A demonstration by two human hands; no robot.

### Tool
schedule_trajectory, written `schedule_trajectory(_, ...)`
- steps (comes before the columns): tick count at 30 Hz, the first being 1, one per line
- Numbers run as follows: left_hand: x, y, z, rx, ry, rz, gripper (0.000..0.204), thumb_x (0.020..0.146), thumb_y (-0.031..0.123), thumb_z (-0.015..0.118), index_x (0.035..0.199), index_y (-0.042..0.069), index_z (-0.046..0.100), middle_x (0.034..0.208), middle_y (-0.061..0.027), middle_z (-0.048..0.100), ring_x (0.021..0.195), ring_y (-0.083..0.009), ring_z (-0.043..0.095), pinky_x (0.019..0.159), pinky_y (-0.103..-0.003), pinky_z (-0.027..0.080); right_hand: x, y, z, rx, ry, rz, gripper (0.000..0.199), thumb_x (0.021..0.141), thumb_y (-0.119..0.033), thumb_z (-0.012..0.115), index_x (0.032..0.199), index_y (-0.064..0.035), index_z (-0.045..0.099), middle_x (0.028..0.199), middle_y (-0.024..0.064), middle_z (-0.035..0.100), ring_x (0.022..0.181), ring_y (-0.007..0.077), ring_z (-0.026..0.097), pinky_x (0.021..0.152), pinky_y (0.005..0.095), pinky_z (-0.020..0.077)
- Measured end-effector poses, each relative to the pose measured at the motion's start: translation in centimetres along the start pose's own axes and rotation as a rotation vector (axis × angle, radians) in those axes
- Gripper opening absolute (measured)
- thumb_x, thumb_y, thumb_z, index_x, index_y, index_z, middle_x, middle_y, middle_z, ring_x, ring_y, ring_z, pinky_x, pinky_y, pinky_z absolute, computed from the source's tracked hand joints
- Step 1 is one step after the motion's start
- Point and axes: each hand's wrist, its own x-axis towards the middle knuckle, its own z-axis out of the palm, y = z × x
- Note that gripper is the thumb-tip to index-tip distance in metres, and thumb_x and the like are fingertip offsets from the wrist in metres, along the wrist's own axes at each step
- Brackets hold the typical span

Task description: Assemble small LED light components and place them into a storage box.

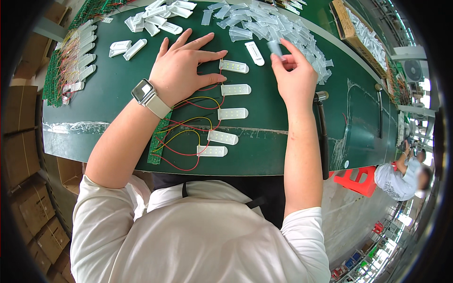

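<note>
Heaps of clear plastic covers (pixel 269 21) crowd the far side of the green table (pixel 118 89), with white housings (pixel 155 16) piled to their left and wired boards (pixel 71 61) stacked along the left edge. A lone white housing (pixel 254 53) lies between the two hands. Down the middle runs a column of five small white lamp boards (pixel 233 89), joined by red and yellow wires (pixel 188 127) to a green circuit strip (pixel 158 141).

Flat on the table, the left hand (pixel 181 70) spreads its fingers wide, fingertips touching the topmost lamp board (pixel 234 66). Raised just beside the heap, the right hand (pixel 295 73) pinches one clear cover (pixel 275 48) between thumb and fingertips. A watch (pixel 143 90) sits on the left wrist.
</note>
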Motion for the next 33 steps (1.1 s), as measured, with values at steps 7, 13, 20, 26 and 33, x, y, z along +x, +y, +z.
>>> schedule_trajectory(7,0.0,0.1,0.1,-0.012,0.008,-0.001,0.054,0.08,0.051,0.08,0.131,0.037,0.069,0.159,0.0023,0.045,0.152,-0.0326,0.029,0.123,-0.061,0.018,-0.4,-0.8,-1.2,0.349,-0.008,0.002,0.01,0.083,-0.007,0.07,0.092,-0.0049,0.067,0.067,0.0012,0.064,0.057,0.0077,0.059,0.059,0.0268,0.0487)
schedule_trajectory(13,-0.1,0.1,-0.1,-0.025,0.004,-0.014,0.054,0.08,0.051,0.08,0.131,0.037,0.069,0.158,0.0011,0.045,0.152,-0.0327,0.029,0.123,-0.061,0.018,-0.1,-0.6,-2.3,0.237,-0.439,0.156,0.01,0.08,-0.009,0.071,0.087,-0.0023,0.071,0.069,-0.0013,0.066,0.061,0.004,0.056,0.059,0.0234,0.0453)
schedule_trajectory(20,-0.1,0.1,0.0,-0.035,0.016,0.003,0.054,0.08,0.051,0.08,0.131,0.039,0.069,0.158,0.0006,0.046,0.152,-0.0334,0.03,0.122,-0.063,0.019,-1.1,-1.1,-0.7,0.34,-0.481,0.125,0.021,0.083,-0.016,0.081,0.095,-0.0013,0.073,0.078,0.0029,0.072,0.068,0.0066,0.065,0.065,0.0232,0.0507)
schedule_trajectory(26,-0.1,0.1,0.0,-0.035,0.016,0.004,0.053,0.08,0.052,0.079,0.131,0.04,0.069,0.158,0.0007,0.046,0.152,-0.0335,0.03,0.122,-0.063,0.019,-1.3,-0.4,0.3,0.669,-0.434,0.066,0.03,0.089,-0.013,0.08,0.114,0.0017,0.072,0.087,0.0076,0.075,0.077,0.0096,0.071,0.071,0.0226,0.0543)
schedule_trajectory(33,-0.2,0.0,0.2,-0.041,0.025,0.01,0.053,0.081,0.053,0.078,0.131,0.038,0.069,0.158,0.0008,0.046,0.152,-0.033,0.03,0.123,-0.062,0.018,-0.5,0.2,-0.4,0.493,-0.151,0.006,0.027,0.097,-0.027,0.073,0.109,-0.0026,0.073,0.075,-0.0012,0.065,0.06,0.0081,0.055,0.059,0.0211,0.0445)
